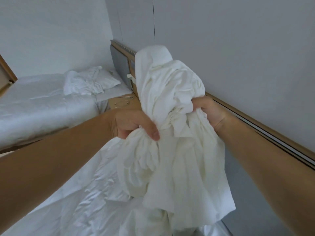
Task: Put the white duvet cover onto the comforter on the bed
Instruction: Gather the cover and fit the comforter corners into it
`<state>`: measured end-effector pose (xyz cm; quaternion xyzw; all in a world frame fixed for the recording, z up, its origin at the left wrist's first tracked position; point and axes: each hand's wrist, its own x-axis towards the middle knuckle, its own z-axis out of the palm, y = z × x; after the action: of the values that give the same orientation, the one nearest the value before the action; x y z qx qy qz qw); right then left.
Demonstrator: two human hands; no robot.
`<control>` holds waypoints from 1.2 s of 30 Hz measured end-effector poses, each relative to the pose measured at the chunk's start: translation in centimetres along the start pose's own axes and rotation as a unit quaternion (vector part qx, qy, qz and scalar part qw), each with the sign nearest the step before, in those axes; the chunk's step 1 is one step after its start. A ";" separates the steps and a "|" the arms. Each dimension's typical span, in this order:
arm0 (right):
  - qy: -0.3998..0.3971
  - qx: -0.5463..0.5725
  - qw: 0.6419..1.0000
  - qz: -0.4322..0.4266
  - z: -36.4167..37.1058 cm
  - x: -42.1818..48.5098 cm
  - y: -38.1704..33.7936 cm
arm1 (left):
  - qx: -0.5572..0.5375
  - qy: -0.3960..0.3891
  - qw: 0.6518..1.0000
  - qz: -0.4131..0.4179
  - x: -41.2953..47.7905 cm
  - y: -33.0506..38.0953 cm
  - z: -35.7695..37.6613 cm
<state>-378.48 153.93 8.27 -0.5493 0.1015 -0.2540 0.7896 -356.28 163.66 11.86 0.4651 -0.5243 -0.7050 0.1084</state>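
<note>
Both forearms reach out; left hand (pixel 134 124) and right hand (pixel 210 114) clench their fingers on the bunched duvet cover (pixel 170 133): soft, light, floppy, best gripped by corners.

Cream-white duvet cover (pixel 170 133), cooler white comforter (pixel 81 193), grey headboard panel (pixel 119 65), tan wood trim (pixel 255 126)

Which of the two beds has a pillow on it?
The far bed, at upper left: a pillow lies by its headboard. The near bed, rumpled and partly hidden, shows none.
</note>
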 end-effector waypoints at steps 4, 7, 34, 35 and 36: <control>-0.003 0.017 0.999 0.042 -0.5 -0.2 -0.6 | -0.067 0.080 0.990 0.094 -0.6 -0.1 -0.5; -0.073 -0.027 0.988 0.137 0.6 -1.1 1.1 | -0.109 0.148 0.970 0.158 -0.3 0.1 -1.2; 0.019 -0.001 0.997 0.070 2.3 -1.4 1.4 | -0.153 0.173 0.962 0.146 -0.4 -2.8 1.2; -0.009 -0.002 0.995 0.102 2.6 -1.6 1.8 | -0.167 0.169 0.958 0.160 -0.4 -2.2 1.0; -0.032 0.004 0.990 0.139 2.8 -1.8 2.4 | -0.168 0.173 0.954 0.177 -0.4 -1.9 0.8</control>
<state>-378.09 157.79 6.96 -0.5345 0.1511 -0.1245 0.8222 -356.01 165.21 10.53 0.4545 -0.4453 -0.6615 0.3970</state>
